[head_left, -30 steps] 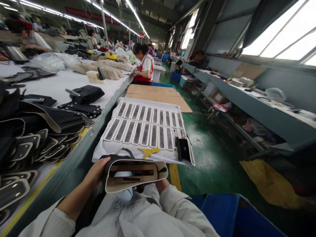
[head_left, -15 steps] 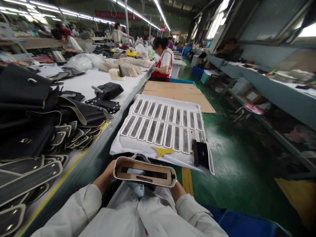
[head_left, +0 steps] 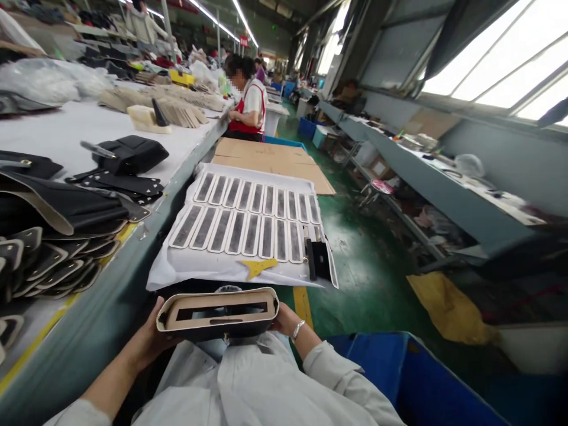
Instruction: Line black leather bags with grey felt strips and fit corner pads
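Clearly, the left hand (head_left: 151, 340) and right hand (head_left: 284, 322) each hold a grip pinching an end of the bag panel (head_left: 217, 313) above the lap at 6 o'clock, where uneven pressure could buckle its cream edge.

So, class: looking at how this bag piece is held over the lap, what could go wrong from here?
1. The bag piece is held only at its ends by the left hand and right hand; it might slip.
2. The white sheet of strips overhangs nearby; a bump could scatter them.
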